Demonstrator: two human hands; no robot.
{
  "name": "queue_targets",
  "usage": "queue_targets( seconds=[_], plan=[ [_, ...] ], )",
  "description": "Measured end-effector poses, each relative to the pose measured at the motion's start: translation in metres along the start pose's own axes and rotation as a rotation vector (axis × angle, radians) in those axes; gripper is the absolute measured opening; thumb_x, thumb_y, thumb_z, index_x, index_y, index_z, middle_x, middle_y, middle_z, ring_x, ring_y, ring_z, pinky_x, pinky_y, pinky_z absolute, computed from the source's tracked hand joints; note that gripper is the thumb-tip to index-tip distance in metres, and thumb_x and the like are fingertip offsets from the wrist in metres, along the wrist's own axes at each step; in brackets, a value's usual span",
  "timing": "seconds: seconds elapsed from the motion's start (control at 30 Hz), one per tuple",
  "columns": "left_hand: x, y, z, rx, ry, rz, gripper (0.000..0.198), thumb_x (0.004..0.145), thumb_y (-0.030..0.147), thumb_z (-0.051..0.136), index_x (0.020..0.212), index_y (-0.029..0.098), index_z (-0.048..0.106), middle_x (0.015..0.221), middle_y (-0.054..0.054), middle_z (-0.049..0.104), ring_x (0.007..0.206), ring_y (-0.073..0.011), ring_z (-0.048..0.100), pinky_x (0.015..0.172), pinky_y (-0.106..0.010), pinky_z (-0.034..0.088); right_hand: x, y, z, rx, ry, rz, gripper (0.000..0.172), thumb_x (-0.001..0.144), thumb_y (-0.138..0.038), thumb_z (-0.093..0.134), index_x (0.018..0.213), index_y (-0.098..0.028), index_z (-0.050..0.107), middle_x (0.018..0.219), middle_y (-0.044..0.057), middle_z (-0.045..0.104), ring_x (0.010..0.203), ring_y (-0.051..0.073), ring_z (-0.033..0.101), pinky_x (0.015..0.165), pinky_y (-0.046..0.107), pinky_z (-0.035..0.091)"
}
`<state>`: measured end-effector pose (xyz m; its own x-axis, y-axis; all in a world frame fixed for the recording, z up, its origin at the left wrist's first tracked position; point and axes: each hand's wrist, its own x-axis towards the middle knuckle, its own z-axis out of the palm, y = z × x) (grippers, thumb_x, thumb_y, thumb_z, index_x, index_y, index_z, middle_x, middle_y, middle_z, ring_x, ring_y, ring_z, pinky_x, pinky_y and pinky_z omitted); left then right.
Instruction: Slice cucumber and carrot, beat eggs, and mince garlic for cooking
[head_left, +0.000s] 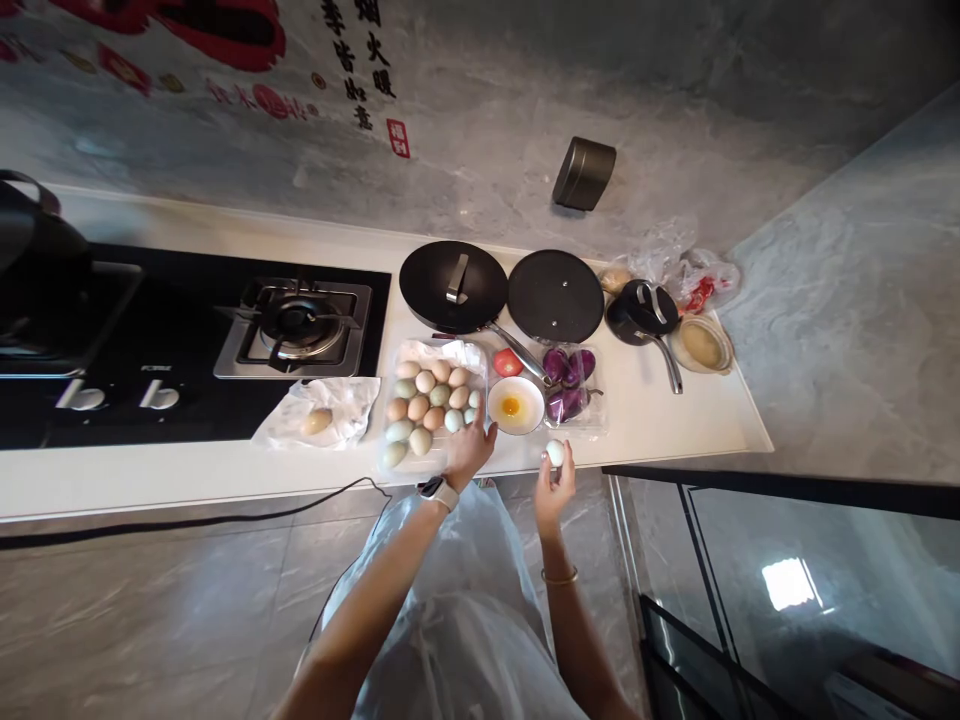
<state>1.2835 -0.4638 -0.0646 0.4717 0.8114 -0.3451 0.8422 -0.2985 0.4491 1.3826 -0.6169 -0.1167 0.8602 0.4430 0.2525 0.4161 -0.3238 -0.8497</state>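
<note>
My right hand (555, 488) holds a pale egg (555, 453) between thumb and fingers, just over the counter's front edge. A white bowl (534, 425) with a raw egg yolk (511, 406) in it stands to the left of that hand. Beside the bowl, my left hand (470, 450) reaches over the right side of a clear plastic tray (431, 462) of brown, cream and bluish eggs (436, 395). Its index finger points forward by the eggs and its thumb is apart, near the bowl's rim; I see nothing held in it.
Behind the bowl lie a tomato (508, 362) and bagged purple eggplants (568, 403). A lidded wok (427, 285), a flat black pan (555, 295) and a small pot (634, 312) line the wall. Left are a gas burner (300, 325) and a lone egg (317, 421) on crumpled paper.
</note>
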Motion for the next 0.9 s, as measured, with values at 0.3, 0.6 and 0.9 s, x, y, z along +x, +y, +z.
queue_targets(
  seconds=[0.3, 0.6, 0.9],
  plan=[
    [-0.016, -0.019, 0.003, -0.021, 0.111, 0.076, 0.066, 0.097, 0.034, 0.039, 0.155, 0.011, 0.016, 0.078, -0.006, 0.072, 0.070, -0.0216, 0.067, 0.063, -0.028, 0.045, -0.068, 0.028, -0.003, -0.031, 0.056, 0.160, 0.059, 0.094, -0.050, 0.052, 0.135, -0.008, 0.054, 0.129, 0.025, 0.060, 0.116, 0.030, 0.061, 0.097, 0.049, 0.050],
    [-0.013, -0.024, -0.002, -0.146, 0.240, 0.247, 0.058, 0.095, 0.028, 0.043, 0.152, 0.017, 0.032, 0.080, -0.004, 0.069, 0.066, -0.0180, 0.064, 0.065, -0.026, 0.049, -0.057, 0.009, 0.005, 0.129, 0.056, 0.339, 0.064, 0.088, -0.052, 0.059, 0.136, -0.010, 0.054, 0.130, 0.022, 0.060, 0.118, 0.029, 0.059, 0.102, 0.048, 0.046],
    [-0.014, 0.023, -0.053, -0.498, 0.126, 0.746, 0.041, 0.095, 0.029, 0.051, 0.135, 0.025, 0.056, 0.125, -0.008, 0.061, 0.101, -0.0179, 0.062, 0.095, -0.035, 0.053, 0.009, -0.052, -0.036, 0.463, -0.063, 0.411, 0.057, 0.086, -0.049, 0.062, 0.132, -0.016, 0.058, 0.123, 0.016, 0.066, 0.102, 0.025, 0.068, 0.090, 0.041, 0.055]
  ],
)
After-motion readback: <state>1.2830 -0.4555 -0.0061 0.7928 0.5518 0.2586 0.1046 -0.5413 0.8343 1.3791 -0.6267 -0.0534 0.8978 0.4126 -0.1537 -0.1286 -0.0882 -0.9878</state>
